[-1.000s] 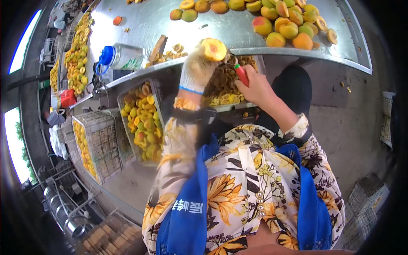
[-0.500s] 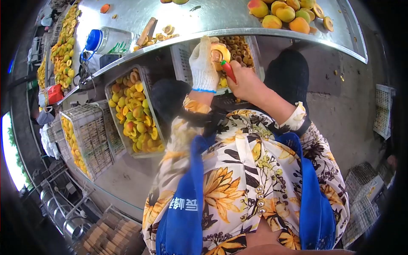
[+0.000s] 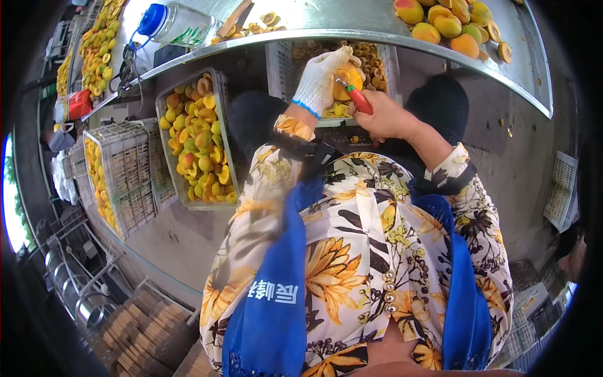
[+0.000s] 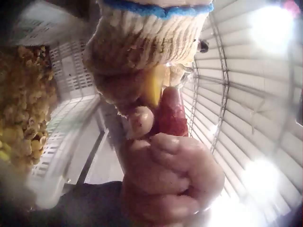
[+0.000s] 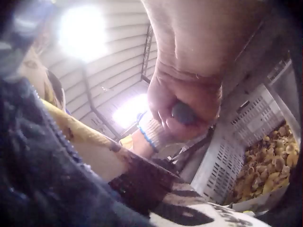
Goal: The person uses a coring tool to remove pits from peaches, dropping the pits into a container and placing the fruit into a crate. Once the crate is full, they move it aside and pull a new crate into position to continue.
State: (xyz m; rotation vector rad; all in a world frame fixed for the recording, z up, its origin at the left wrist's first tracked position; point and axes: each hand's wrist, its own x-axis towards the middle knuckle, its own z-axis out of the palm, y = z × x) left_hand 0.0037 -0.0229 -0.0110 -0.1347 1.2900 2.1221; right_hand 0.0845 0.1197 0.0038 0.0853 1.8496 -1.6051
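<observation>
My left hand (image 3: pixel 318 80), in a white knitted glove with a blue cuff edge, grips a yellow peach (image 3: pixel 349 78) below the table edge. My bare right hand (image 3: pixel 391 117) is wrapped round the red handle of a pitting tool (image 3: pixel 359 100) with a green collar. The tool's metal end lies against the peach. Seen from the left wrist, the red handle (image 4: pixel 173 116) points up to the glove (image 4: pixel 147 42), a yellow strip of peach (image 4: pixel 154 85) beside it. In the right wrist view, the dark butt of the handle (image 5: pixel 183 113) pokes out of my fist.
Under both hands stands a white crate (image 3: pixel 277 69) of pits and fruit scraps. A crate of peach halves (image 3: pixel 201 141) is at the left, another crate (image 3: pixel 129 176) beyond it. On the metal table (image 3: pixel 352 19) are a blue-capped bottle (image 3: pixel 182 26) and a peach pile (image 3: pixel 449 25).
My left hand has brought the peach down from the table edge to over the crate, turning its cut face. The tool has come up against the fruit. The head view has shifted.
</observation>
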